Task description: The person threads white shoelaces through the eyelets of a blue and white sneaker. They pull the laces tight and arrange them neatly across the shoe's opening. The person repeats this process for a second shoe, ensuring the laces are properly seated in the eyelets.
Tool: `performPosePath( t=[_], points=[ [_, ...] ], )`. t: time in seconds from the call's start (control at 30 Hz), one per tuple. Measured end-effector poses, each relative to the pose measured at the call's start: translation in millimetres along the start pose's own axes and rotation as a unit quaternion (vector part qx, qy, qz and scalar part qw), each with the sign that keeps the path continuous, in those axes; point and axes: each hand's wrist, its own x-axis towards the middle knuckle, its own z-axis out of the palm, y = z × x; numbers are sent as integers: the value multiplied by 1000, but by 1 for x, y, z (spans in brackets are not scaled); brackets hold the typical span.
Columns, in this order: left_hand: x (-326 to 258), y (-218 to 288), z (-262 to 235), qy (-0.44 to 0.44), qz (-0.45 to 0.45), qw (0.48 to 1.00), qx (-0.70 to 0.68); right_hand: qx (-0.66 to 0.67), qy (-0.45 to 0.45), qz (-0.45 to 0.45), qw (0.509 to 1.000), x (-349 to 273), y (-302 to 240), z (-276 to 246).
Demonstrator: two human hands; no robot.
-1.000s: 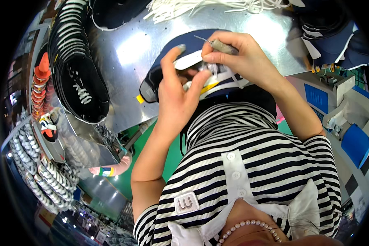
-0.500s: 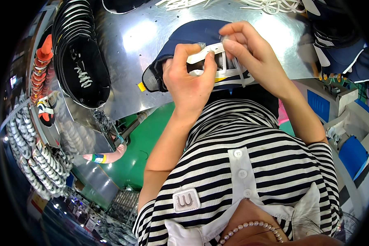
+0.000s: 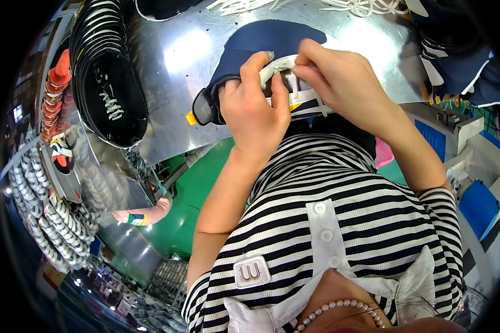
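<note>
A navy shoe upper [image 3: 266, 41] with a white eyelet strip [image 3: 279, 65] and a yellow tab lies at the table's near edge. My left hand [image 3: 254, 105] is closed around its opening, with thumb and forefinger bending the eyelet strip up. My right hand [image 3: 344, 77] pinches at the right end of that strip, seemingly on a white shoelace [image 3: 294, 86] that crosses the opening. The fingertips hide the end of the lace. The heel lining [image 3: 204, 106] points left.
Nested black shoe uppers [image 3: 108, 94] stand on the metal table [image 3: 169, 105] at the left. White laces [image 3: 366, 6] lie along the far side. More navy uppers [image 3: 461, 72] are piled at the right. A rack of orange shoes [image 3: 58, 83] is beyond the left edge.
My right hand has come down and left, its loosely spread fingers now closed at the eyelet strip. The strip is bent more sharply in my left hand.
</note>
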Motion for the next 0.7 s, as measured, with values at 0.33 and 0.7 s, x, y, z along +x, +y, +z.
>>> performPosePath(
  t=[0.33, 0.7],
  points=[
    [14, 0, -3, -16, -276, 898, -342, 13, -28, 137, 990, -11, -5, -44],
    [27, 1, 1, -40, -248, 914, -318, 43, 145, 134, 979, -29, 29, -6]
  ],
)
